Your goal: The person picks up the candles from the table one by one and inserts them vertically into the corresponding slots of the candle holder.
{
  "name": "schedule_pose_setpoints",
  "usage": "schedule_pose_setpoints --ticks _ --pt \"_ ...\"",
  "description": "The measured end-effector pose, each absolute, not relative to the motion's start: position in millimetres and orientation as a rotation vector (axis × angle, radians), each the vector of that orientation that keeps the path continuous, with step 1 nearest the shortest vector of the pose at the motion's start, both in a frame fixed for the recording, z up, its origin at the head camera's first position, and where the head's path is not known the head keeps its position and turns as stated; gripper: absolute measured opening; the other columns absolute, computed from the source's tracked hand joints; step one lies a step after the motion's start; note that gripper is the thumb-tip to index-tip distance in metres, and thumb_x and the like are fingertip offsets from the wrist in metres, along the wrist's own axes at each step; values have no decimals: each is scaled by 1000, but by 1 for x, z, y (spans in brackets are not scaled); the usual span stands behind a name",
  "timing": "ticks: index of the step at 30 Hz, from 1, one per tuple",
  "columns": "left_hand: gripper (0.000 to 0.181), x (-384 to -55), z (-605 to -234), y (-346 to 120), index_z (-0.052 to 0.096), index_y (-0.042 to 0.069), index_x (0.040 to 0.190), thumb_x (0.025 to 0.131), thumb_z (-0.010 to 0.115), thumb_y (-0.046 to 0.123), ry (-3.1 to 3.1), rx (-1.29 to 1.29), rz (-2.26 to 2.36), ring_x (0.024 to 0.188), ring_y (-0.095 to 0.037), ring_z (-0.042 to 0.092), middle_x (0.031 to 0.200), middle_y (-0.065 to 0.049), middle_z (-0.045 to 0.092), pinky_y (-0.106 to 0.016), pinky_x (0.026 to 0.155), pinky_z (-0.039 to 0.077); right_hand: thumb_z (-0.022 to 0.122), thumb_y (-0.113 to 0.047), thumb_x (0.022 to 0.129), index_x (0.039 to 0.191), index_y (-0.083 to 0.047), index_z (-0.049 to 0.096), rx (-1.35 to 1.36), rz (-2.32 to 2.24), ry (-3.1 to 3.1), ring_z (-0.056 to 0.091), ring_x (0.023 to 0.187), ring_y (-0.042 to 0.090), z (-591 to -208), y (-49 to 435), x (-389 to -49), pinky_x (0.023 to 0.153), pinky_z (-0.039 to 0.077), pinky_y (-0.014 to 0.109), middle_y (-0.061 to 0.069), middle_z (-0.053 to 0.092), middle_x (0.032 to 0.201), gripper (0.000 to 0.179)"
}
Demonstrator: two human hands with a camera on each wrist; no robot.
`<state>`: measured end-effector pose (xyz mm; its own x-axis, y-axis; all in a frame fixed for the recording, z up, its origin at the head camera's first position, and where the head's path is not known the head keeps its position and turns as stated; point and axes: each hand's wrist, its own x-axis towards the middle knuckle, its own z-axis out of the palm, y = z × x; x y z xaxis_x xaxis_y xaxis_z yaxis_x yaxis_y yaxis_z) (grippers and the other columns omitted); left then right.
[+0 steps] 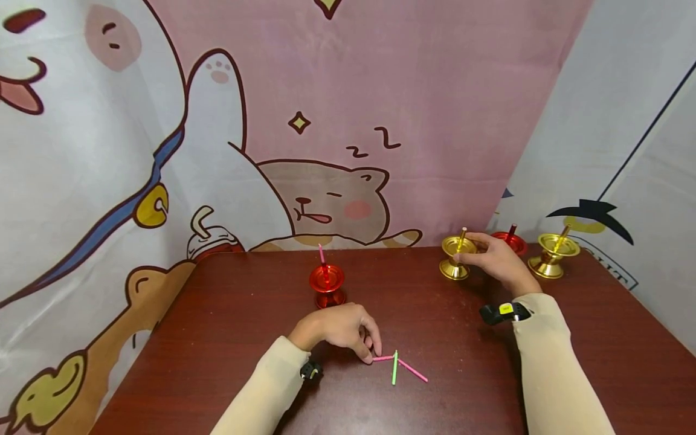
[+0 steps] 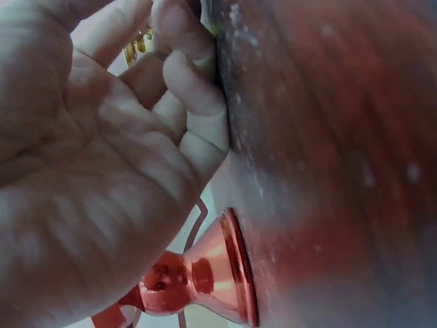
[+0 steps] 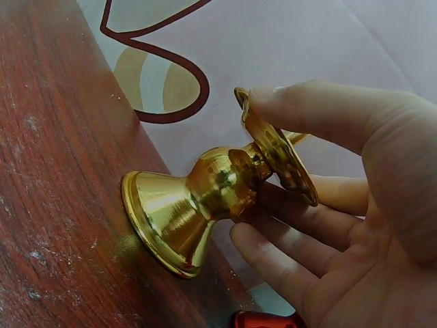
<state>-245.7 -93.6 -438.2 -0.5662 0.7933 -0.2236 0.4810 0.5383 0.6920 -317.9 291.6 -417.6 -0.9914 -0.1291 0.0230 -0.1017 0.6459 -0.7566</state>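
Note:
My left hand [image 1: 345,326] is low over the table, thumb and a finger pinching the left end of a pink candle [image 1: 385,358]; in the left wrist view its fingertips are partly hidden. Touching that candle are a thin green candle [image 1: 394,370] and another pink candle [image 1: 414,371]. At the back right, my right hand [image 1: 497,261] grips a gold candle holder [image 3: 222,183] by its dish, thumb on the rim and fingers beneath. The holder's base appears to rest on the table. A thin stick [image 1: 462,237] stands up from its dish.
A red candle holder [image 1: 329,296] bearing an upright pink candle [image 1: 322,255] stands behind my left hand. Beyond my right wrist are another red holder [image 1: 519,243], partly hidden, and a second gold holder [image 1: 548,266]. A printed cloth [image 1: 435,121] hangs behind the table [image 1: 239,314].

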Motion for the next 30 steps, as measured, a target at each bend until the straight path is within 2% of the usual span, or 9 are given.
schedule_pose_setpoints --ticks 9,13,22,30 --pt "20 -249 -439 -99 85 18 95 85 94 3 2224 1010 848 76 -3 63 80 12 73 -20 69 52 80 -40 101 164 11 36 -198 -1316 2801 56 136 50 -421 293 -321 114 47 64 38 53 154 93" --pt "20 -250 -440 -99 85 19 94 86 93 2 2238 1021 836 74 -2 65 80 15 75 -20 70 54 80 -38 101 163 12 36 -218 -1325 2804 58 134 48 -421 293 -320 113 48 62 37 55 151 92" --pt "20 -246 -436 -96 81 22 84 90 90 5 2316 1076 723 70 0 61 71 20 69 -19 66 52 80 -39 101 163 12 35 -218 -1329 2800 58 133 47 -420 293 -319 112 48 60 37 56 151 92" --pt "19 -243 -431 -92 79 19 87 96 83 4 2323 1134 622 74 2 59 79 18 65 -17 71 51 78 -39 102 164 10 36 -208 -1336 2785 60 132 48 -422 292 -320 111 49 61 36 58 149 90"
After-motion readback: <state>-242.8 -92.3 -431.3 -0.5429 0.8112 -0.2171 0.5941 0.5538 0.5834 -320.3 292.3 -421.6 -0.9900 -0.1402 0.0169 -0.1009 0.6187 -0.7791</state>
